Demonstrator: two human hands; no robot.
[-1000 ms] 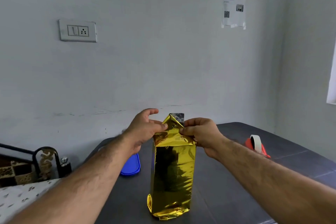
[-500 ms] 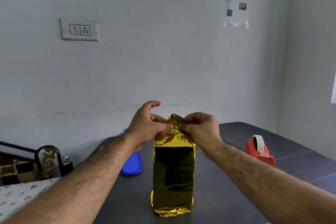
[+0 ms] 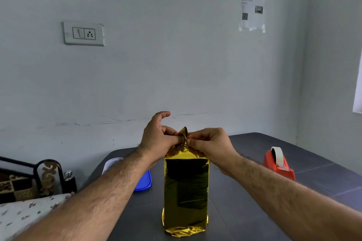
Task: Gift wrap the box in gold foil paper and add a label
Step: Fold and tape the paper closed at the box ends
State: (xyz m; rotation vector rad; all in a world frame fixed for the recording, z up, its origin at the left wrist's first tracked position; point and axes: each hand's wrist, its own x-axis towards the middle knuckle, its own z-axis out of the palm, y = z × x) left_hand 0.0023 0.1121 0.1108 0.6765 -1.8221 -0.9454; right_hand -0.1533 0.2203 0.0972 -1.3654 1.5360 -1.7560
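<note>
a tall box [image 3: 186, 188] wrapped in gold foil stands upright on a dark table [image 3: 254, 201]. both hands meet at its top: the left hand [image 3: 156, 139] and the right hand [image 3: 211, 143] pinch the gathered foil peak [image 3: 183, 133] between them. a red tape dispenser [image 3: 279, 164] sits well to the right; a blue lid [image 3: 145, 182] lies to the left.

We see from one head-worn wide-angle camera, facing forward and slightly down, close over the worktop [image 3: 244, 211], toward the wall [image 3: 176, 64].
</note>
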